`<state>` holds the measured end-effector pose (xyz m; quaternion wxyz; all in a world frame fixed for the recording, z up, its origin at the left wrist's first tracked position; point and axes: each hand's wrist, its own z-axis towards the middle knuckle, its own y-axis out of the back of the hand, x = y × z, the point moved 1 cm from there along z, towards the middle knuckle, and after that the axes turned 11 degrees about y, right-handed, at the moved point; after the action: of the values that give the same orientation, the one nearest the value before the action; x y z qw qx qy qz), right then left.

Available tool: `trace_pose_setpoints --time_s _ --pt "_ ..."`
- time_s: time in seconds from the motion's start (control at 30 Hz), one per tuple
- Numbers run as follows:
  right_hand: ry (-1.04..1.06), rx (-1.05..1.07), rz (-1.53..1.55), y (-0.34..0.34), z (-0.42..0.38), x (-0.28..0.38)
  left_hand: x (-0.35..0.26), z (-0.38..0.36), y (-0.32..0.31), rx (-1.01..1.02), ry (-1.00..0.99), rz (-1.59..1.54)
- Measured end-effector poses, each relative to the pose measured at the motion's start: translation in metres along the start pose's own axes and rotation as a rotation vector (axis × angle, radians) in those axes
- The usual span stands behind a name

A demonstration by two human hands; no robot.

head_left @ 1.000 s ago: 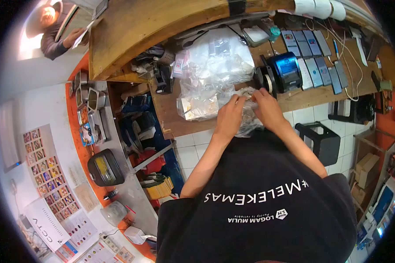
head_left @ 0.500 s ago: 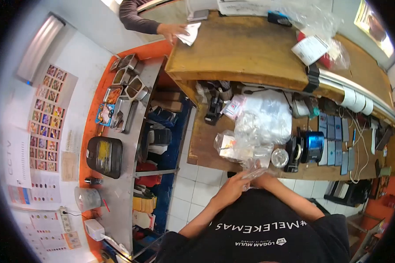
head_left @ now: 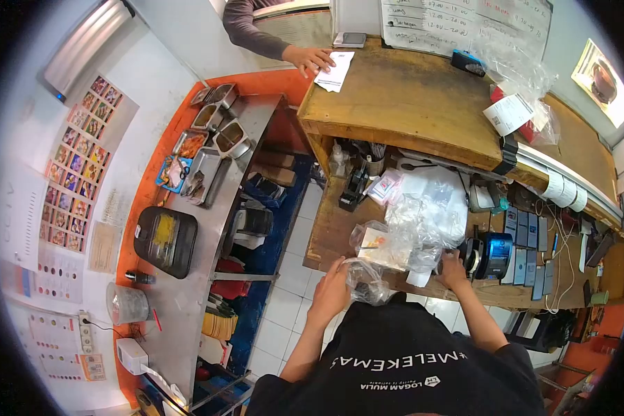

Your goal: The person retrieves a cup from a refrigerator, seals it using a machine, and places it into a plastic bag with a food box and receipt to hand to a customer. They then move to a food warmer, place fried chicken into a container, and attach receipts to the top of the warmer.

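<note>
A: What does the left hand [head_left: 331, 286] have?

B: Its grip is closed on a crumpled clear plastic bag [head_left: 369, 283], which sits at the front edge of the bench [head_left: 327, 239], toward the front-left corner, and droops past that edge.

A: And the right hand [head_left: 453, 270]?

B: It reaches over the front edge, farther right, just beside the black tape dispenser [head_left: 473, 258]. The fingers bend downward, but I cannot tell whether that grip is grasping anything.

A: What lies between the two hands?

B: A white paper strip [head_left: 419, 278] juts over the front edge. Behind the bag is a printed card [head_left: 390, 247] among more clear plastic, and a pile of white plastic [head_left: 433, 201] spreads toward the back edge.

A: What is toward the right edge?

B: A blue-fronted device [head_left: 498, 255] beside the dispenser, then rows of phones [head_left: 523, 227].

A: Anyone else there?

B: Yes, another person's hand [head_left: 308, 59] touches a white paper [head_left: 335, 72] at the left edge of the raised wooden ledge [head_left: 409, 90].
</note>
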<state>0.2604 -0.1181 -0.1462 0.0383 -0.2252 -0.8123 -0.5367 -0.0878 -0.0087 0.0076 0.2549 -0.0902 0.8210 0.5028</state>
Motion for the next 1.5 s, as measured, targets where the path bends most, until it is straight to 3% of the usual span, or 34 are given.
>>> trace_pose_setpoints --time_s 0.13,0.23,0.33,0.47,0.63,0.7,0.8,0.97,1.03,1.07,1.1,1.17,1.23,1.27,1.33,1.43,1.47,1.5 --pt "-0.028 0.017 0.012 0.012 -0.004 -0.004 0.014 0.016 0.007 -0.042 -0.044 -0.025" --pt "0.031 -0.079 0.052 0.068 -0.039 0.013 0.015 0.030 0.010 -0.046 -0.046 -0.020" --pt "0.164 -0.210 0.040 0.162 -0.085 0.081 0.007 0.046 0.004 0.011 -0.032 -0.059" --pt "0.368 -0.208 0.063 0.228 -0.106 0.170 -0.026 0.067 -0.012 0.113 -0.240 -0.033" --pt "0.484 -0.177 0.149 0.201 -0.070 0.239 -0.058 0.052 0.031 0.331 -0.562 -0.457" --pt "0.479 -0.174 0.160 0.183 -0.053 0.249 -0.053 0.039 0.033 0.138 -0.653 -0.413" --pt "0.559 -0.185 0.229 0.161 -0.029 0.256 -0.046 0.016 0.039 0.080 -0.446 -0.396" --pt "0.578 -0.201 0.203 0.146 -0.003 0.270 0.001 0.002 0.034 0.232 -0.415 -0.572" --pt "0.506 -0.155 0.162 0.151 0.001 0.283 0.058 0.025 0.001 -0.207 -0.035 -0.811" --pt "0.516 -0.158 0.167 0.152 0.002 0.292 0.076 0.045 -0.042 -0.263 0.245 -1.230" --pt "0.525 -0.148 0.179 0.150 0.003 0.299 0.080 0.063 -0.062 -0.273 0.258 -1.221" --pt "0.494 -0.130 0.181 0.145 0.010 0.313 0.079 0.099 -0.085 0.021 0.222 -1.994" --pt "0.521 -0.133 0.172 0.139 0.015 0.326 0.040 0.104 -0.041 0.338 0.114 -2.297" --pt "0.540 -0.199 0.188 0.137 0.015 0.333 0.034 0.105 -0.030 0.341 0.118 -2.304" --pt "0.580 -0.312 0.132 0.140 0.020 0.342 0.023 0.113 -0.017 0.401 -0.111 -2.318" --pt "0.527 -0.307 0.198 0.149 0.024 0.350 0.013 0.120 -0.018 0.439 -0.096 -2.389" --pt "0.523 -0.308 0.203 0.148 0.026 0.352 0.008 0.113 -0.016 0.571 -0.243 -2.545" --pt "0.547 -0.372 0.169 0.148 0.028 0.354 0.004 0.110 -0.014 0.578 -0.235 -2.538"
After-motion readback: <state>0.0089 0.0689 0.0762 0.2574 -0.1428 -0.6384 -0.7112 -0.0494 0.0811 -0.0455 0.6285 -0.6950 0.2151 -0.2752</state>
